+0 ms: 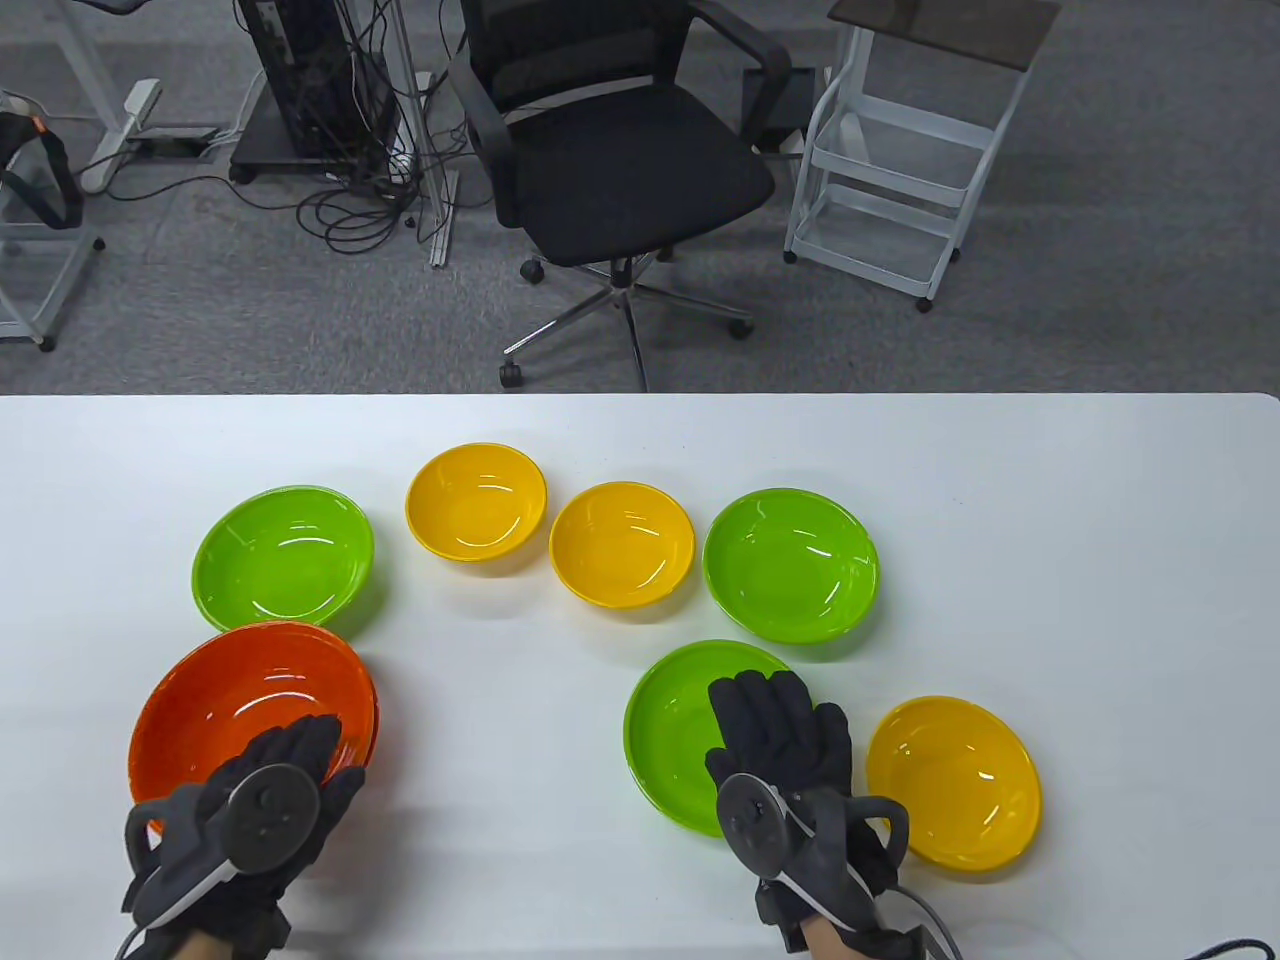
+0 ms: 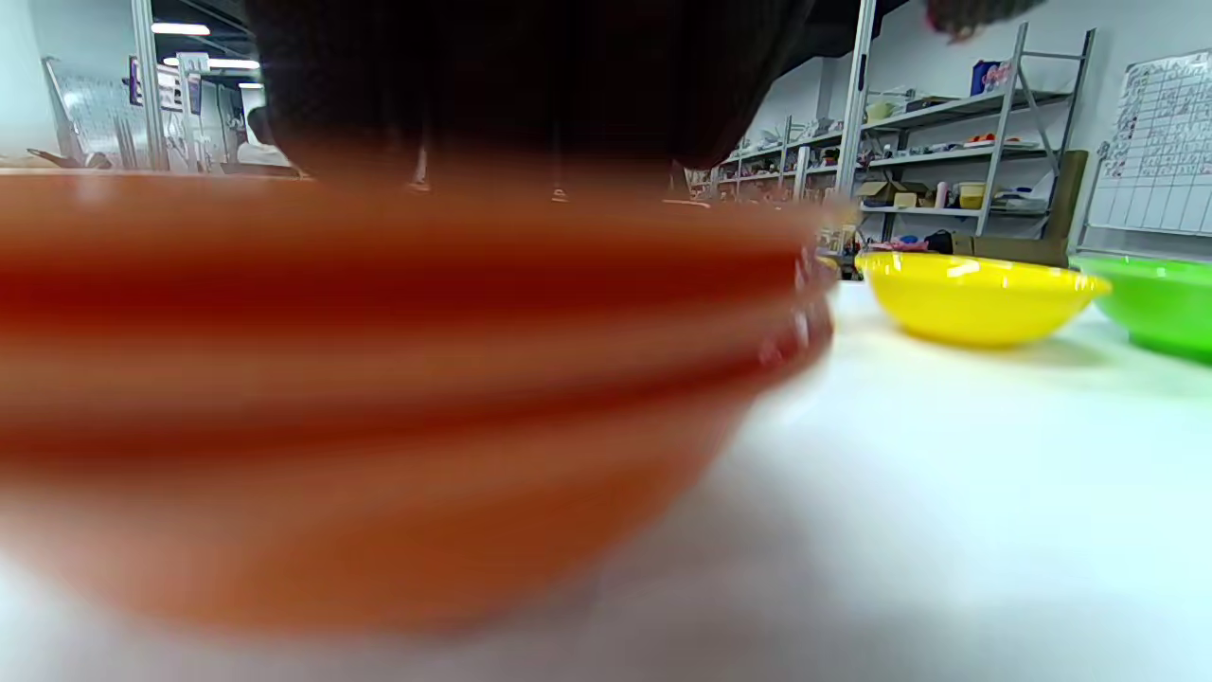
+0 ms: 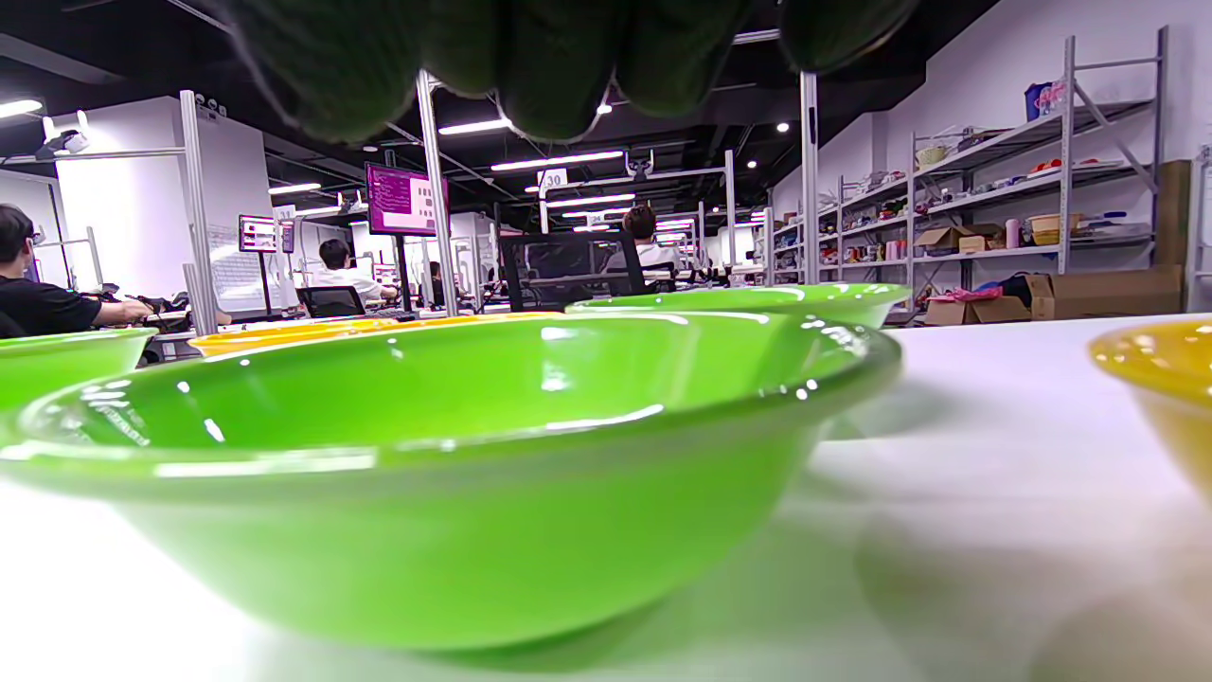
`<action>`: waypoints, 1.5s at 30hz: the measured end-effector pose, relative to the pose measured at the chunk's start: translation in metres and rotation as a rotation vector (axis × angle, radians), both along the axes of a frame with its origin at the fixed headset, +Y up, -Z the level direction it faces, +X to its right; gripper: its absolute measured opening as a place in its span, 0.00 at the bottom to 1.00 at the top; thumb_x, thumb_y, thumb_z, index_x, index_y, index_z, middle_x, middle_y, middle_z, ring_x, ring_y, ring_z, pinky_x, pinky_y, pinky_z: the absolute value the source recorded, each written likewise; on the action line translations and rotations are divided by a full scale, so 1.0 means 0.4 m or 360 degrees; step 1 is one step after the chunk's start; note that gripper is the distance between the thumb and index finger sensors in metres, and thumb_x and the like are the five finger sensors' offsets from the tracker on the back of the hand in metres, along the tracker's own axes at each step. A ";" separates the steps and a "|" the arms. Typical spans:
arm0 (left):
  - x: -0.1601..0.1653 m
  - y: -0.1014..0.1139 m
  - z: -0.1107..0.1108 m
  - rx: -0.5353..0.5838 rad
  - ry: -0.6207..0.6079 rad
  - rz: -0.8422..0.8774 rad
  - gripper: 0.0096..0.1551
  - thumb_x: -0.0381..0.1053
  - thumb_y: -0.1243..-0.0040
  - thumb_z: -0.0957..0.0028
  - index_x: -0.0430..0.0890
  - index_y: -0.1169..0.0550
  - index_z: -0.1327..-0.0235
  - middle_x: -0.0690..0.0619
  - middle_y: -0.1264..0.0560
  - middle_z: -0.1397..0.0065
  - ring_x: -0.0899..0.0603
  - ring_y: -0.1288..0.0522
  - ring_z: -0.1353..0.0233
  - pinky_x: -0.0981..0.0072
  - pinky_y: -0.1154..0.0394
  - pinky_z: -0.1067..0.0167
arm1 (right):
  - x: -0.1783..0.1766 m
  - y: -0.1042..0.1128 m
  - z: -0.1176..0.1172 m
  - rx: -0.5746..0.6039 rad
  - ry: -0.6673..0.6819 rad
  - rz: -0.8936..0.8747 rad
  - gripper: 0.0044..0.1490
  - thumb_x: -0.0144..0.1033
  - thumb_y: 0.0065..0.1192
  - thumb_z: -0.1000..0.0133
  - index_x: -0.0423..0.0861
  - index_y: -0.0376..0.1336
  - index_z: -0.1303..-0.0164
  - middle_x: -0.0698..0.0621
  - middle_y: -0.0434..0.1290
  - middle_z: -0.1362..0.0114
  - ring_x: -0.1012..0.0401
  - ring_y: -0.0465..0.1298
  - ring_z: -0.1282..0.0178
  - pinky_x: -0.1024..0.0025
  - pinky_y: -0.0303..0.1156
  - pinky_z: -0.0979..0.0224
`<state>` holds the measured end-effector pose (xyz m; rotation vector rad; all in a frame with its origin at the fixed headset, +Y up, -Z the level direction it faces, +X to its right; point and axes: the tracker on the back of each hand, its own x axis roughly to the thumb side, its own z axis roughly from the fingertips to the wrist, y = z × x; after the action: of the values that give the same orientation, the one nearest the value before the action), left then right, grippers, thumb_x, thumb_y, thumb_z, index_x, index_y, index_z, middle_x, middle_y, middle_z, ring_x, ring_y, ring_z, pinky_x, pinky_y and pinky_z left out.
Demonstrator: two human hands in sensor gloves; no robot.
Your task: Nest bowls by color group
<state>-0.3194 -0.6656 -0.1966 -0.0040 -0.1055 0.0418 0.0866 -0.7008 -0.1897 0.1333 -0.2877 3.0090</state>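
An orange bowl stack [image 1: 240, 690] sits at the near left and fills the left wrist view [image 2: 379, 398] as a blur. My left hand [image 1: 310, 745] lies with its fingers spread over the stack's near rim. Three green bowls stand apart: far left [image 1: 283, 563], far right [image 1: 790, 563] and near centre [image 1: 665, 730]. My right hand [image 1: 775, 705] is open, fingers stretched flat over the near green bowl [image 3: 454, 455], just above its rim; its fingertips [image 3: 530, 66] hang in the right wrist view. Three yellow bowls stand singly: [image 1: 476, 500], [image 1: 621, 543], [image 1: 953, 780].
The white table's far edge [image 1: 640, 398] runs across the middle of the table view. Beyond it stand an office chair [image 1: 620, 170] and a white cart [image 1: 900, 150]. Bare tabletop stretches along the right side [image 1: 1120, 560] and the front centre [image 1: 500, 800].
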 end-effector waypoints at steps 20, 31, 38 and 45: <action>0.135 0.061 -0.430 -0.0444 0.0674 -0.0537 0.53 0.71 0.47 0.49 0.44 0.40 0.16 0.41 0.35 0.13 0.27 0.36 0.15 0.32 0.36 0.21 | -0.006 0.009 0.001 0.0056 0.0008 0.0002 0.40 0.52 0.55 0.41 0.57 0.48 0.18 0.54 0.56 0.12 0.51 0.54 0.10 0.41 0.53 0.14; 0.111 -0.075 -0.564 -0.0771 0.0860 -0.0585 0.52 0.69 0.43 0.49 0.43 0.39 0.16 0.40 0.32 0.15 0.30 0.31 0.16 0.34 0.35 0.21 | -0.016 0.006 -0.001 0.0052 0.0005 -0.0004 0.40 0.52 0.55 0.41 0.57 0.49 0.18 0.54 0.56 0.12 0.51 0.54 0.10 0.41 0.53 0.14; 0.094 -0.116 -0.588 -0.1034 0.0938 -0.0471 0.46 0.67 0.45 0.44 0.44 0.36 0.18 0.41 0.27 0.19 0.33 0.26 0.20 0.38 0.31 0.23 | -0.021 -0.010 -0.009 -0.0004 0.0012 -0.0017 0.40 0.52 0.55 0.41 0.57 0.49 0.18 0.54 0.56 0.12 0.51 0.55 0.10 0.41 0.53 0.14; 0.084 -0.116 -0.590 -0.1023 0.0969 -0.0495 0.32 0.56 0.48 0.37 0.45 0.32 0.23 0.45 0.22 0.25 0.38 0.19 0.27 0.44 0.25 0.27 | -0.020 -0.010 -0.009 0.0003 0.0005 -0.0026 0.39 0.51 0.55 0.41 0.57 0.49 0.18 0.54 0.56 0.12 0.51 0.55 0.10 0.41 0.54 0.14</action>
<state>-0.2858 -0.7122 -0.4328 -0.6452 0.5213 -0.2353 0.0788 -0.7046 -0.1935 0.1351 -0.2902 2.9920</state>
